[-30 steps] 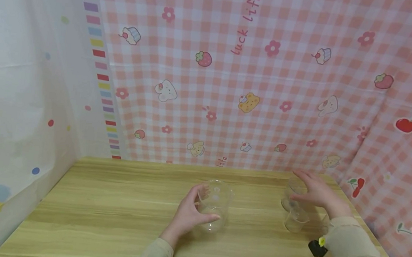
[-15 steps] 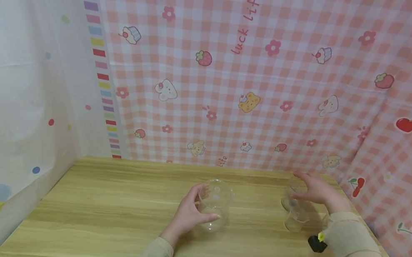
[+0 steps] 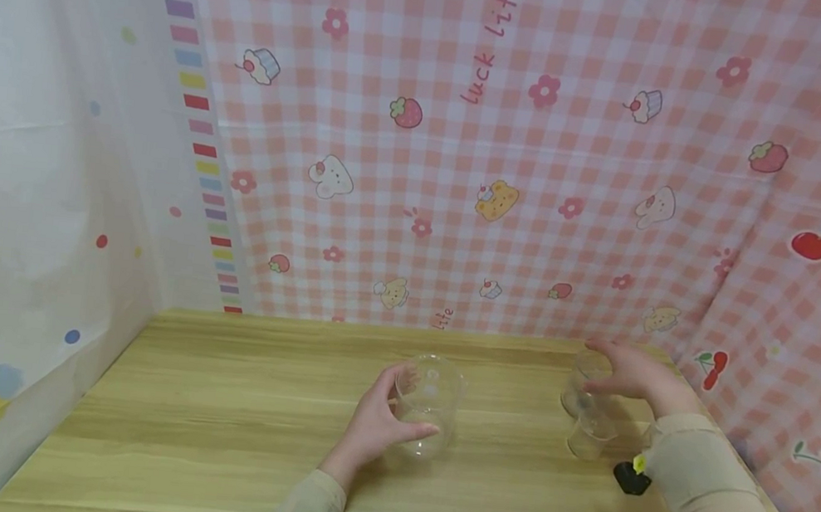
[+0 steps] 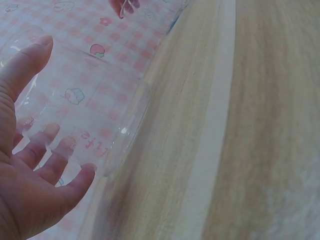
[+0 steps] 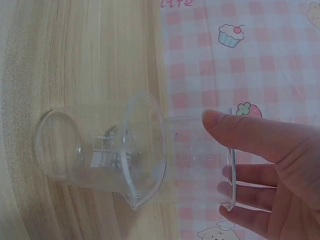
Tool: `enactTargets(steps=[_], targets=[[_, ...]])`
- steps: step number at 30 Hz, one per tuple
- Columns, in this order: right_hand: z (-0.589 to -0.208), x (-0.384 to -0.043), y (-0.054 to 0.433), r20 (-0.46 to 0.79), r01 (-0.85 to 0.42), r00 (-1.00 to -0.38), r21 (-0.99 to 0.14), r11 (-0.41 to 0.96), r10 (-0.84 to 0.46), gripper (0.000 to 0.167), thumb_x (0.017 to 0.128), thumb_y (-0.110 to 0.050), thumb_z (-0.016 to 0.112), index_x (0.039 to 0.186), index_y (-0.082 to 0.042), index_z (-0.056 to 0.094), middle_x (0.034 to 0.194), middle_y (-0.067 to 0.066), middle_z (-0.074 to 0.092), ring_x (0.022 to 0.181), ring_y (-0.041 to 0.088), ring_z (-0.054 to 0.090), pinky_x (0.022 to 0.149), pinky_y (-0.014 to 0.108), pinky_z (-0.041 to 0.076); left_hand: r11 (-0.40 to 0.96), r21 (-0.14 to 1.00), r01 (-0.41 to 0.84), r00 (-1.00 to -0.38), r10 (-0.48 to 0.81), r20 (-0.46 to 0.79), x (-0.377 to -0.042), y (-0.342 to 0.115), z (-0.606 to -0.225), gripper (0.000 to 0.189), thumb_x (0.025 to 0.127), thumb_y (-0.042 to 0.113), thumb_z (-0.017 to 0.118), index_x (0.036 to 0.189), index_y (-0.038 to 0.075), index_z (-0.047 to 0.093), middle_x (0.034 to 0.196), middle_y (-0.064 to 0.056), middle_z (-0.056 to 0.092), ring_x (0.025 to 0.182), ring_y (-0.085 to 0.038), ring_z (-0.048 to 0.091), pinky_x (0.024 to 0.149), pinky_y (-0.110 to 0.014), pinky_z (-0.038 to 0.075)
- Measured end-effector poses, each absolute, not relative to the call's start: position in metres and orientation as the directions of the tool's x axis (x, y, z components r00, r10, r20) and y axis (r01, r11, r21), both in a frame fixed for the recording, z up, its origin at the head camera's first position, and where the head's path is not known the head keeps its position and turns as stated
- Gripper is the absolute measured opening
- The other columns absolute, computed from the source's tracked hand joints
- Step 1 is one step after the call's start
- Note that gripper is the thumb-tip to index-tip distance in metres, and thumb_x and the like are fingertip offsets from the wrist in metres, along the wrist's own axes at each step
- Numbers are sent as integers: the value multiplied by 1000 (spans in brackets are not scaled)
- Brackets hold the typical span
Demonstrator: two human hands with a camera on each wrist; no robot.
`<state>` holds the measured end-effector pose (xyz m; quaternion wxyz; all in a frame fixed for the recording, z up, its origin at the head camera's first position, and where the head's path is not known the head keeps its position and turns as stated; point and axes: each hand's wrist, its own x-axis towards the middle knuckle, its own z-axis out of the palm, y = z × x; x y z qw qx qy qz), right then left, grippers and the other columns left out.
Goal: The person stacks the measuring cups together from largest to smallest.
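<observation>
A large clear glass beaker [image 3: 433, 400] stands upright near the middle of the wooden table. My left hand [image 3: 374, 419] grips its side, thumb in front and fingers around the left; the left wrist view shows the same beaker [image 4: 100, 95] between thumb and spread fingers. At the far right, my right hand [image 3: 631, 375] holds a clear beaker [image 3: 578, 395] by the rim. In the right wrist view, thumb and fingertips touch opposite sides of that rim. A smaller spouted beaker [image 5: 100, 150] with white markings stands just in front of the held one.
The wooden table [image 3: 211, 435] meets a pink checked cloth [image 3: 390, 162] at the back. Another cherry-print cloth [image 3: 806, 356] hangs along the right edge, close to my right arm. A white cloth [image 3: 49, 193] hangs at the left.
Both hands keep their places at the beakers. The right wrist has risen slightly in the head view, and the whole view has tilted down a little.
</observation>
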<state>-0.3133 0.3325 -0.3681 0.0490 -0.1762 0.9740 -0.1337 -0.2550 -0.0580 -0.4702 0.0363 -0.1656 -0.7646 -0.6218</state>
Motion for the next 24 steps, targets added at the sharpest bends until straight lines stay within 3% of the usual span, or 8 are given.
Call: enactTargets(steps=[10, 17, 20, 24], targets=[[-365, -315, 331, -65, -327, -933, -261, 908, -355, 75, 86, -31, 76, 139, 12, 44, 139, 40, 41, 127, 61, 35, 99, 68, 37, 166, 936, 310, -938, 211, 274, -255, -58, -470, 88, 69, 13, 91, 143, 8, 43, 140, -13, 53, 125, -32, 51, 103, -49, 44], [-362, -315, 331, -73, -326, -933, -244, 914, -352, 73, 85, -31, 77, 137, 11, 47, 138, 40, 42, 126, 60, 37, 97, 68, 38, 157, 940, 304, -939, 216, 267, -239, -57, -445, 84, 70, 5, 89, 140, -2, 43, 137, -22, 52, 122, -39, 51, 102, -53, 44], [-362, -315, 330, -71, -326, -934, -240, 914, -351, 73, 84, -32, 77, 137, 10, 48, 137, 40, 43, 125, 59, 38, 96, 67, 39, 143, 942, 303, -939, 214, 270, -234, -57, -438, 83, 70, 6, 89, 139, -1, 44, 137, -21, 52, 122, -38, 51, 103, -53, 43], [-361, -315, 329, -77, -320, -935, -235, 918, -345, 73, 84, -33, 77, 137, 9, 48, 136, 39, 45, 122, 57, 43, 94, 66, 41, 148, 938, 313, -936, 214, 279, -245, -57, -457, 86, 70, 11, 91, 141, 4, 43, 139, -17, 52, 124, -35, 51, 103, -51, 44]])
